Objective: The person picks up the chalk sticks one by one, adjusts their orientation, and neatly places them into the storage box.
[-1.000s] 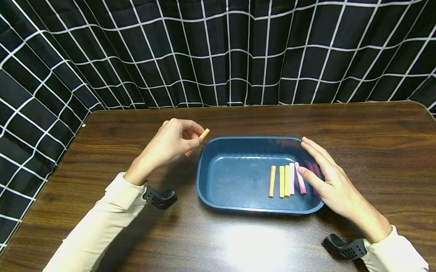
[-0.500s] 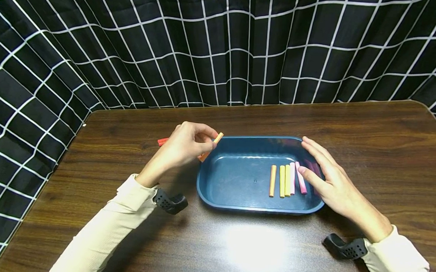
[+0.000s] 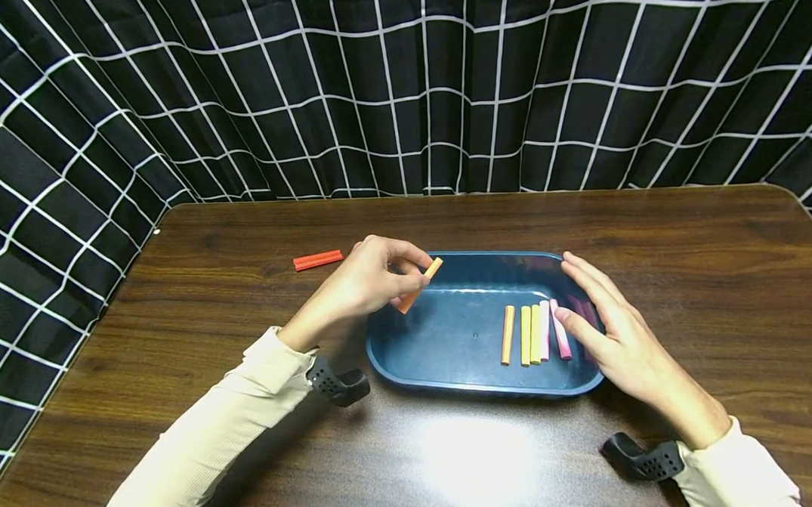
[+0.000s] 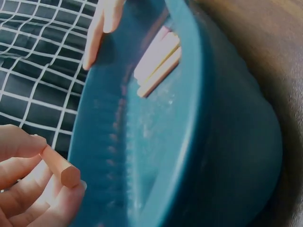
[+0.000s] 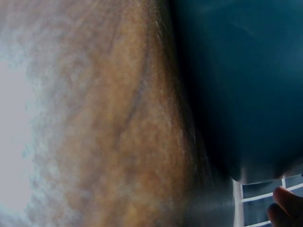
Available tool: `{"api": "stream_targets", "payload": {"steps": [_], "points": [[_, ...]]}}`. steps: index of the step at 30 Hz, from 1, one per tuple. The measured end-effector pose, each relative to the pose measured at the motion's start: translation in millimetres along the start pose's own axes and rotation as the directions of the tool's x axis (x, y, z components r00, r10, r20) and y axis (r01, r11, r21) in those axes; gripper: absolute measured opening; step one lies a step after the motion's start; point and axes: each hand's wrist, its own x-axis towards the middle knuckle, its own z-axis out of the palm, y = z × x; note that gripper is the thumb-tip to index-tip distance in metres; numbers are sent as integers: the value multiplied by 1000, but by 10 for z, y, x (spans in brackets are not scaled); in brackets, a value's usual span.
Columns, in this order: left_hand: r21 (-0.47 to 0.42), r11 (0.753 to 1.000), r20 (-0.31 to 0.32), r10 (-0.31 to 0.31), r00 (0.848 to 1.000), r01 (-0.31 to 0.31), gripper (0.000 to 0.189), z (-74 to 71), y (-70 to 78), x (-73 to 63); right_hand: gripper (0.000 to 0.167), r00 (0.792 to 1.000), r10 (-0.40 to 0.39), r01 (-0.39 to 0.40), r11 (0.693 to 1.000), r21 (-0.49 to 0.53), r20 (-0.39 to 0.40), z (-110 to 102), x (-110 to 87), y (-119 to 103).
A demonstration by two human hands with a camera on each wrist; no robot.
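My left hand (image 3: 381,279) pinches an orange chalk stick (image 4: 60,166) between thumb and fingertips, tilted, over the left end of a blue tray (image 3: 468,390). On the tray floor toward the right lie an orange stick (image 3: 507,337), two yellow sticks (image 3: 525,338) and pink ones (image 3: 544,331), roughly side by side. My right hand (image 3: 619,350) rests at the tray's right end, fingers extended along the rim, thumb over the inside near the outermost pink stick (image 3: 561,336). In the right wrist view only some fingertips (image 5: 286,205) show, below the tray's outer wall.
Red chalk sticks (image 3: 317,260) lie together on the brown wooden table (image 3: 241,299), left of the tray and behind my left forearm. A black curtain with white grid lines (image 3: 386,94) hangs behind the table. Light glares off the tabletop in front of the tray.
My left hand has carried the orange chalk stick rightward from beside the tray to over its left end, uncovering the red sticks. My right hand has stayed in place.
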Motion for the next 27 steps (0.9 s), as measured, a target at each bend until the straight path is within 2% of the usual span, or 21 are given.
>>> {"api": "stream_targets", "payload": {"steps": [4,17,27], "points": [[-36,999,9,-11,1000,11,24,58,6,20,61,1000,12,-12,1000,-1,7,-1,4,-8],[-75,996,36,-36,999,38,27,303,24,94,61,1000,21,-21,1000,7,15,-3,7,-18],[-54,998,58,-39,998,42,27,491,54,103,61,1000,14,-14,1000,1,10,2,5,-14]]}}
